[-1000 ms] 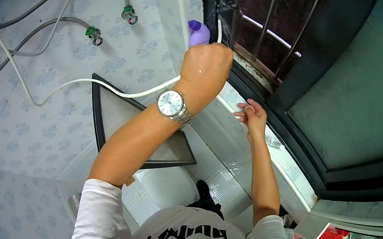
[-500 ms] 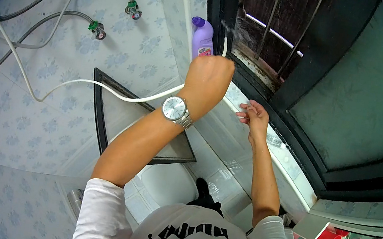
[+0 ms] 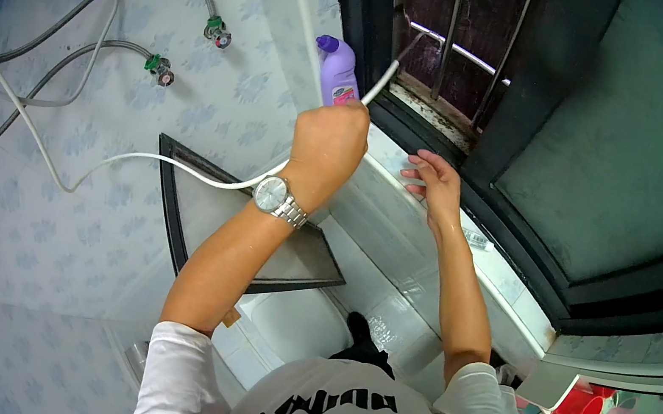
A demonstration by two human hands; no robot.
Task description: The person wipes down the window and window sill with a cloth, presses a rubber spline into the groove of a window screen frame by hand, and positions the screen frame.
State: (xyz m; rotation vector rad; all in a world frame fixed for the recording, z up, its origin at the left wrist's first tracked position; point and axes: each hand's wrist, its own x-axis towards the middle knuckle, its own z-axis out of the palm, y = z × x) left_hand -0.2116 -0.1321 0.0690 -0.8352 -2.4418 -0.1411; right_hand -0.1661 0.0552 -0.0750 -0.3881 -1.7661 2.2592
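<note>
My left hand [image 3: 329, 145], with a metal watch [image 3: 271, 195] on its wrist, is closed around a white hose [image 3: 381, 83]. The hose end points up and right toward the open window [image 3: 462, 51], and a thin stream of water leaves it. Just behind the hand, a purple bottle [image 3: 337, 71] stands on the tiled sill [image 3: 387, 152]. Over the sill beside the window frame is my right hand [image 3: 435, 186], its fingers apart and holding nothing. Near the right wrist lies a small clear bottle [image 3: 476, 240].
A black-framed mesh screen [image 3: 290, 256] leans beside the white toilet lid [image 3: 293, 321]. Grey braided hoses [image 3: 139, 48] run along the left wall to two valves. Frosted glass [image 3: 615, 146] fills the right side. Red cups [image 3: 578, 409] and other items are at lower right.
The hose end has tilted to the right, and its spray now shows as a narrow stream instead of a splash on the window frame. My right fingers have spread more.
</note>
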